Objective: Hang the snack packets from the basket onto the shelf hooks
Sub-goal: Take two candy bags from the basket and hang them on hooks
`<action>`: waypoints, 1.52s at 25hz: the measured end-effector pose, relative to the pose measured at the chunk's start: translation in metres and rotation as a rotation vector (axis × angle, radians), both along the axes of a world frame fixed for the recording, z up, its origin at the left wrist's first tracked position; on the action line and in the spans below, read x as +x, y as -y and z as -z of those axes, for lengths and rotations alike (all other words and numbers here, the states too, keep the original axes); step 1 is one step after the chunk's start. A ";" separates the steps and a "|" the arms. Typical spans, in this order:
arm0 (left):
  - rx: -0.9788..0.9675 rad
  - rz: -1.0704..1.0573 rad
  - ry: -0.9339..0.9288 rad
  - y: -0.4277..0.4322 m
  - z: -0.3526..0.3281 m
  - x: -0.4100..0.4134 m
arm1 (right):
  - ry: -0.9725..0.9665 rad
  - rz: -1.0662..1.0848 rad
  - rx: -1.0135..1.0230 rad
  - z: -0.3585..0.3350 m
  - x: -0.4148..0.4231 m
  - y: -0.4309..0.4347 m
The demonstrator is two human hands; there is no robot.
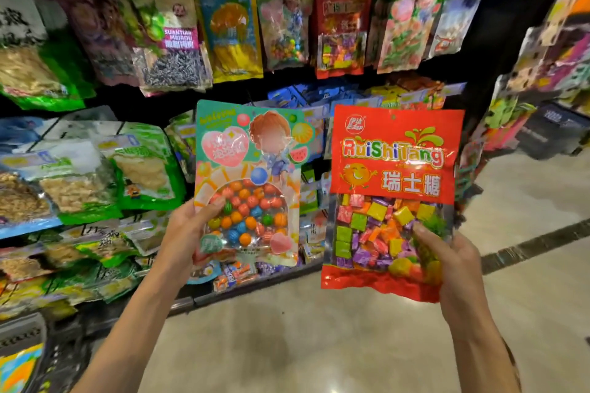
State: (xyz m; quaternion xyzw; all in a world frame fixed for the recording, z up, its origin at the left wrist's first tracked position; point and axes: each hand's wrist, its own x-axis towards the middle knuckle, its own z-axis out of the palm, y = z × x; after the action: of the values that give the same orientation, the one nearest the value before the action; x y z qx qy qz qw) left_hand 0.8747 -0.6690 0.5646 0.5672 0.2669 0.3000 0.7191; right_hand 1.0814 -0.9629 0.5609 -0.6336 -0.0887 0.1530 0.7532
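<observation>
While the dark basket [22,333] at lower left is carrying a bright packet [17,368], the left hand [183,233] is gripping the gumball packet [252,166] by its lower left edge. The right hand [455,262] is pinching the red candy packet [394,150] at its lower right. Both are standing upright, tops up, side by side before the shelf [504,51] of hanging packets [343,29].
</observation>
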 end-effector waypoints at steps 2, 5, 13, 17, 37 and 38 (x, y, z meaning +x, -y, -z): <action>0.014 -0.029 0.008 -0.002 -0.004 0.023 | -0.016 -0.026 0.022 -0.002 0.031 -0.007; 0.032 -0.043 0.013 -0.005 -0.005 0.059 | -0.010 -0.054 0.026 0.000 0.074 -0.023; 0.126 -0.054 0.118 -0.041 -0.006 0.180 | 0.014 -0.113 0.035 -0.015 0.200 -0.064; 0.135 -0.115 0.121 -0.063 -0.012 0.227 | 0.076 -0.176 0.044 -0.025 0.260 -0.090; 0.285 -0.257 0.193 -0.116 -0.094 0.354 | 0.188 -0.358 0.154 -0.053 0.395 -0.188; 0.277 -0.273 0.185 -0.117 -0.095 0.357 | 0.190 -0.366 0.159 -0.053 0.397 -0.190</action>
State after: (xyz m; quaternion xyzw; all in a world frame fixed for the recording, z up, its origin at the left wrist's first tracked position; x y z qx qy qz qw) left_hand 1.2312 -0.5521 0.6599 0.5892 0.2303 0.4792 0.6084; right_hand 1.4780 -0.7728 0.6140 -0.5572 -0.2846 0.2194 0.7486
